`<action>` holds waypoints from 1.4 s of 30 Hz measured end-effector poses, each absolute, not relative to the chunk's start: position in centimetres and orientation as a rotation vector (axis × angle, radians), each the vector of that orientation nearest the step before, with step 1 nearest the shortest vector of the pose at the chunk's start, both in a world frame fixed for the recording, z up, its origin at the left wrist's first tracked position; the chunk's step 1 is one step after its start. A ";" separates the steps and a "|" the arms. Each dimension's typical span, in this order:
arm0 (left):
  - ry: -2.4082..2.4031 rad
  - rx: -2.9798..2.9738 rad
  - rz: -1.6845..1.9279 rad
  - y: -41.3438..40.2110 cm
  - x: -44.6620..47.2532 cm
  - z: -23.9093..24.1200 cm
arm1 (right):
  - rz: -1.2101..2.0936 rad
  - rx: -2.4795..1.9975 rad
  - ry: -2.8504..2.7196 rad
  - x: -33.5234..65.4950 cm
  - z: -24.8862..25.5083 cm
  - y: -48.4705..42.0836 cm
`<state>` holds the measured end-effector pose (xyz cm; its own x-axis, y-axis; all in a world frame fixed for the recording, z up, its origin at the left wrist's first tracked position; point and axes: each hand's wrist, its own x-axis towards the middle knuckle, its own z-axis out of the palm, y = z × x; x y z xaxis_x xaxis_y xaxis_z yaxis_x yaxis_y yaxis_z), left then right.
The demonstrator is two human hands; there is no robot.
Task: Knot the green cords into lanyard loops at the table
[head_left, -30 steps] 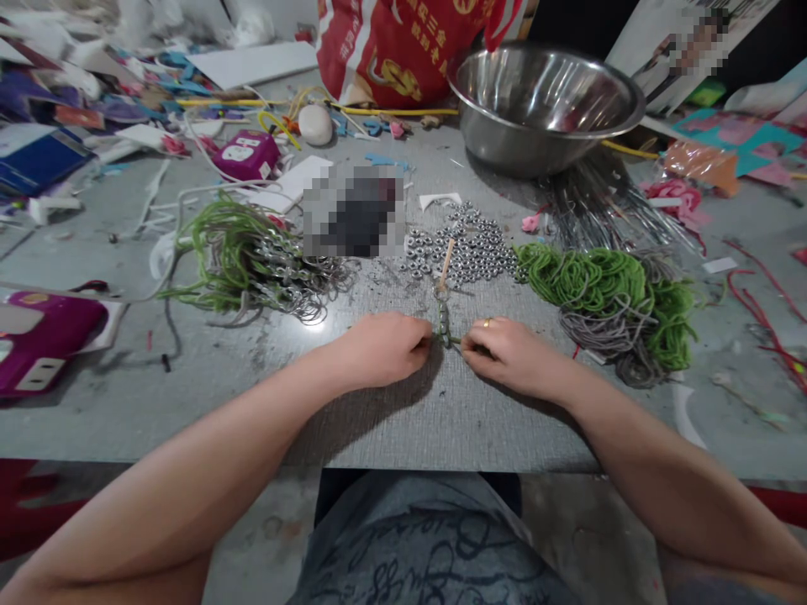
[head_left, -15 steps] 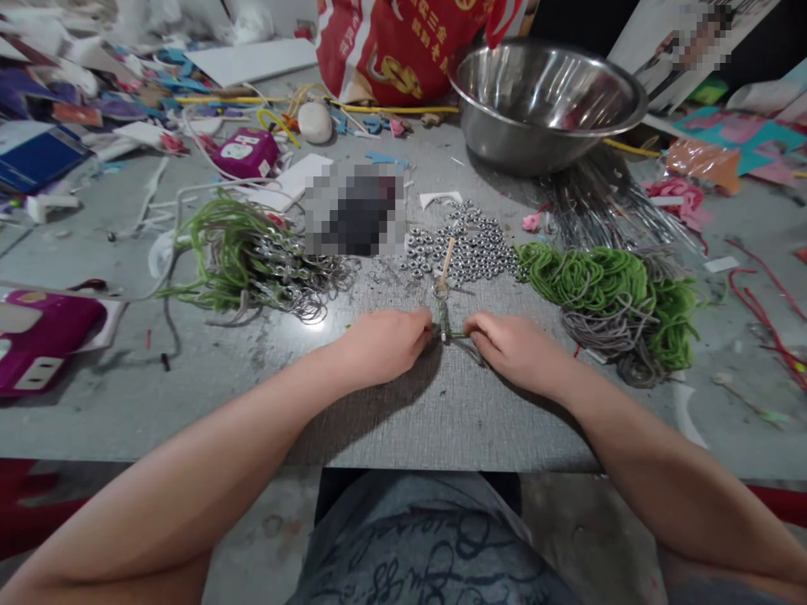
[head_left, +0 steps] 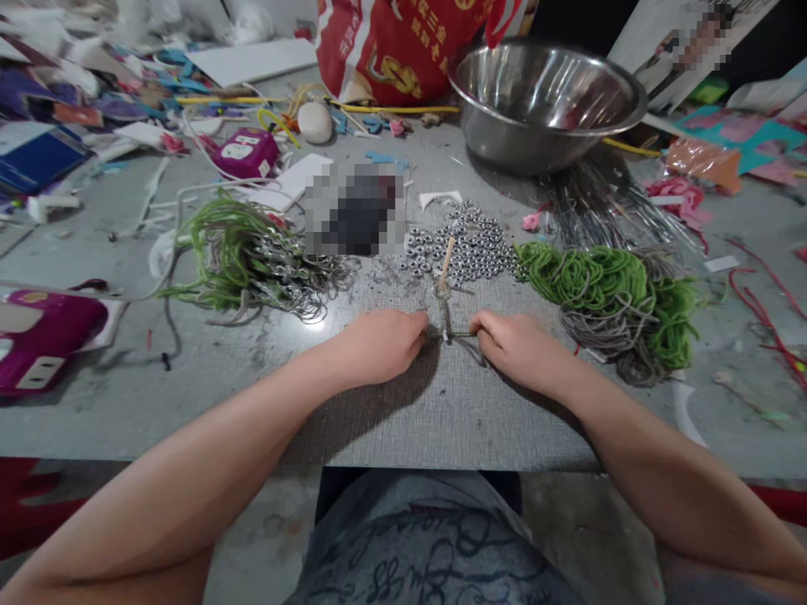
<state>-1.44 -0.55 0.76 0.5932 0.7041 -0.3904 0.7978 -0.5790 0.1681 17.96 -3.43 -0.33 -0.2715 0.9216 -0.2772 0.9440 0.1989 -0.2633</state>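
Observation:
My left hand [head_left: 384, 343] and my right hand [head_left: 515, 346] rest on the grey table [head_left: 391, 412], both closed in a pinch on the green and grey cords of a small braided piece [head_left: 445, 323]. That piece carries a few metal nuts and hangs from a ring at a thin wooden stick [head_left: 446, 260]. Just beyond it lies a heap of shiny metal nuts [head_left: 470, 244]. A tangle of loose green and grey cords [head_left: 609, 298] sits right of my right hand. A pile of finished green pieces with metal rings [head_left: 252, 260] lies to the left.
A steel bowl [head_left: 545, 101] stands at the back, with a red printed bag [head_left: 403, 46] beside it. A bundle of metal wires [head_left: 598, 206] lies under the bowl. Purple boxes [head_left: 38, 336], paper scraps and cables clutter the left and far sides.
My hands have drawn slightly apart, pulling the cords sideways. My right hand turned so the ring on its finger no longer shows.

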 end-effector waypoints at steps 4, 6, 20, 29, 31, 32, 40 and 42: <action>1.239 2.500 -0.414 -0.5 -1.5 0.7 | -0.608 1.863 2.388 18.1 -0.3 -3.4; 1.266 2.499 -0.397 -0.5 -1.5 0.6 | -0.619 1.870 2.386 18.1 -0.3 -3.4; 1.347 2.521 -0.015 -0.5 -1.1 -0.3 | -0.496 2.046 3.015 19.2 -2.8 -1.8; 1.457 2.611 0.513 0.6 -1.6 -1.0 | -0.503 2.128 2.717 17.4 -1.4 0.7; 1.458 2.601 0.536 0.8 -1.6 -1.2 | -0.470 2.105 2.681 16.8 -1.3 1.4; 1.457 2.590 0.535 0.8 -1.6 -1.2 | -0.452 2.097 2.665 16.6 -1.3 1.8; 1.379 2.548 0.503 1.2 -1.5 -1.9 | -0.569 2.036 2.468 15.4 -0.9 4.4; 1.378 2.532 0.495 1.3 -1.5 -1.9 | -0.589 2.042 2.429 15.3 -0.6 4.9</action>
